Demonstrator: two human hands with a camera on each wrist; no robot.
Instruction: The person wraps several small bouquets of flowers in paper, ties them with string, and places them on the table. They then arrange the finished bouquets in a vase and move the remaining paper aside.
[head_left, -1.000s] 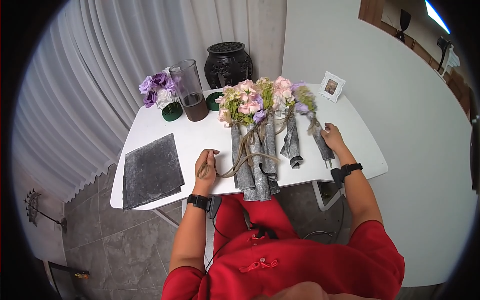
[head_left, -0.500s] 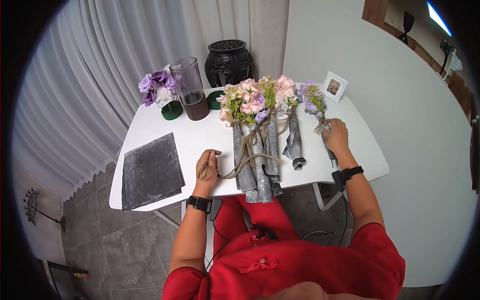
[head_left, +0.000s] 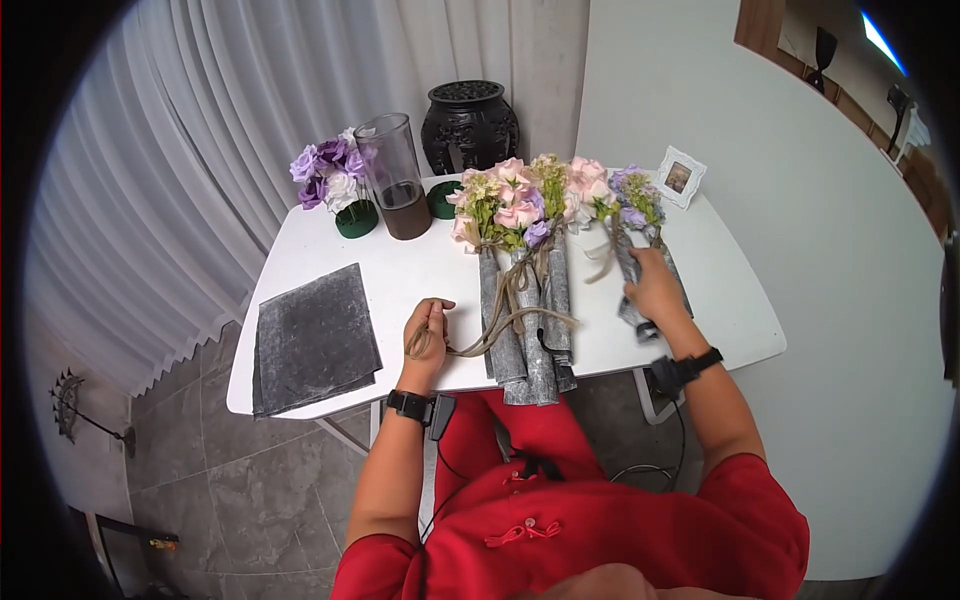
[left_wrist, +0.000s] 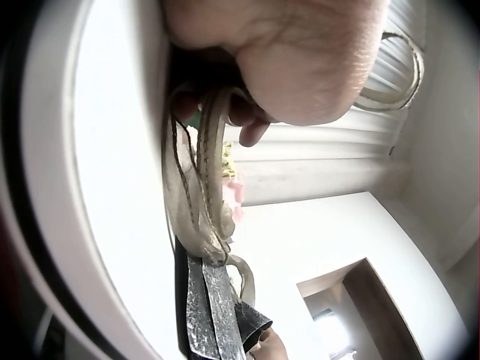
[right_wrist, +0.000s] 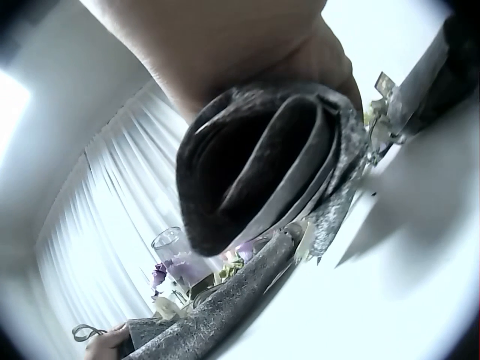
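My left hand [head_left: 426, 340] rests at the table's front edge and pinches a looped tan ribbon [left_wrist: 214, 142]. The ribbon runs right to several bouquets in grey paper wraps [head_left: 535, 345], which lie side by side with pink flowers [head_left: 515, 200] at their heads. My right hand [head_left: 657, 288] grips the wrapped stem of a bouquet with pink flowers [head_left: 588, 182]. The rolled open end of its grey paper [right_wrist: 262, 172] faces the right wrist camera. Just right of that hand lies another wrapped bouquet with purple and green flowers [head_left: 637, 195].
Flat dark grey sheets [head_left: 315, 340] lie at the table's left. Behind them stand a purple and white flower arrangement [head_left: 333, 170] and a tall glass vase [head_left: 400, 190] with brown lower part. A white picture frame [head_left: 681, 177] stands at the back right, a black carved stool [head_left: 470, 130] beyond the table.
My right hand has set the purple bouquet down at the right, let it go and taken the pink bouquet to its left, shifting that bouquet rightward. My left hand keeps its hold on the ribbon.
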